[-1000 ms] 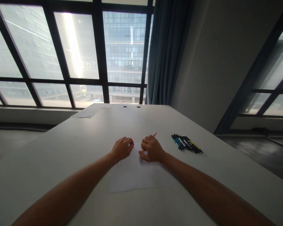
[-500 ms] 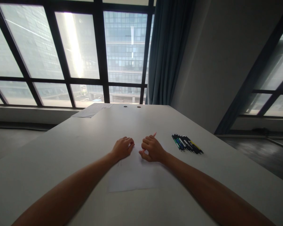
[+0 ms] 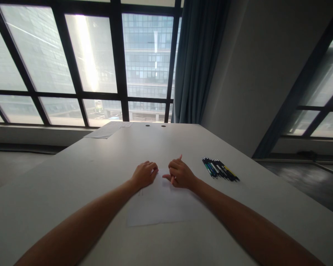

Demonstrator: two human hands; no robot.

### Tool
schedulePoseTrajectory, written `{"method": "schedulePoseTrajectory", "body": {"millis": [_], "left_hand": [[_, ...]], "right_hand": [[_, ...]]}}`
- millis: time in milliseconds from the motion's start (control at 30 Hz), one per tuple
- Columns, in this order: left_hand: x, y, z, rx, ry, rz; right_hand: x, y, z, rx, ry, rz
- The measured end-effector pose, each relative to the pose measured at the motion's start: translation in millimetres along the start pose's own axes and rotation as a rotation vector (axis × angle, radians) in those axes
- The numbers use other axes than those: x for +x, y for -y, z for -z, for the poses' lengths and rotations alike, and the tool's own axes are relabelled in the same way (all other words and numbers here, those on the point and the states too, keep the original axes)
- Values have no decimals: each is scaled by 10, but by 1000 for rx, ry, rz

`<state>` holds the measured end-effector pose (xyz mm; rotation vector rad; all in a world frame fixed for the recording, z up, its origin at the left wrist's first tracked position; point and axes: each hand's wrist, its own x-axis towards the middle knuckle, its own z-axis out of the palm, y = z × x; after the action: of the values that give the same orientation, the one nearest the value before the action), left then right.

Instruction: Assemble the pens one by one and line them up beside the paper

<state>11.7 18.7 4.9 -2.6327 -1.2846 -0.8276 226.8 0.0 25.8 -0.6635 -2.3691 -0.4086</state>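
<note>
The grip of the right hand (image 3: 181,173) is closed around a pink pen (image 3: 179,159) over the upper edge of the paper sheet (image 3: 158,205), the left hand (image 3: 144,174) just beside it presses the sheet flat with curled fingers, and the page looks almost blank, so most writing seems left.

A white sheet of paper (image 3: 158,203) lies flat on the pale surface (image 3: 72,177), its far edge under both hands. A slim pink pen (image 3: 180,158) stands tilted in the curled fingers (image 3: 173,173) of the right hand, upper end pointing away, tip down at the sheet's far part.
</note>
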Motion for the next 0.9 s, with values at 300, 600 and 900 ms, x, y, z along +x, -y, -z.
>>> {"method": "schedulePoseTrajectory", "body": {"millis": [300,600,900], "left_hand": [[3,17,-9,8,23,-2],[-3,22,-18,16,30,-8],[4,20,-5,18,38,-9]], "right_hand": [[92,-272,184,607,-188,-833],[7,-220,-89,1003,20,-988],[-17,-191,-199,629,142,-979]]}}
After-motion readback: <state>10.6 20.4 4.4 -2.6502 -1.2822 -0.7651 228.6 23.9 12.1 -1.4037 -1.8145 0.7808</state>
